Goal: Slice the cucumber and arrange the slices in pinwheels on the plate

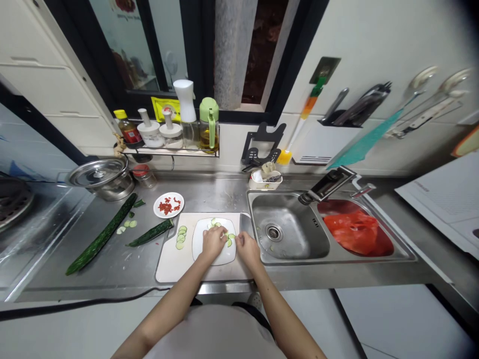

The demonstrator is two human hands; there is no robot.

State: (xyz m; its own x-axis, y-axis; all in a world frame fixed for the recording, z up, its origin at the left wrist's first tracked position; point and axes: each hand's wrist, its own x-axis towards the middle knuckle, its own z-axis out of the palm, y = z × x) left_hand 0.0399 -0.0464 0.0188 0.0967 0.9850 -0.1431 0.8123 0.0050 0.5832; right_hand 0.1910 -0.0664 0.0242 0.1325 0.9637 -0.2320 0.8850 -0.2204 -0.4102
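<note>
My left hand rests over a white plate on a pale cutting board, fingers curled onto cucumber slices at the plate's right side. Just right of the plate, my right hand is closed in a pinch, and what it holds is too small to make out. More cucumber slices are stacked on the board left of the plate. A short cucumber piece and a long whole cucumber lie on the steel counter to the left.
A small plate of chopped red chilli sits behind the board. A steel double sink lies to the right, with a red bag in its far basin. A lidded pot and a condiment shelf stand at the back left.
</note>
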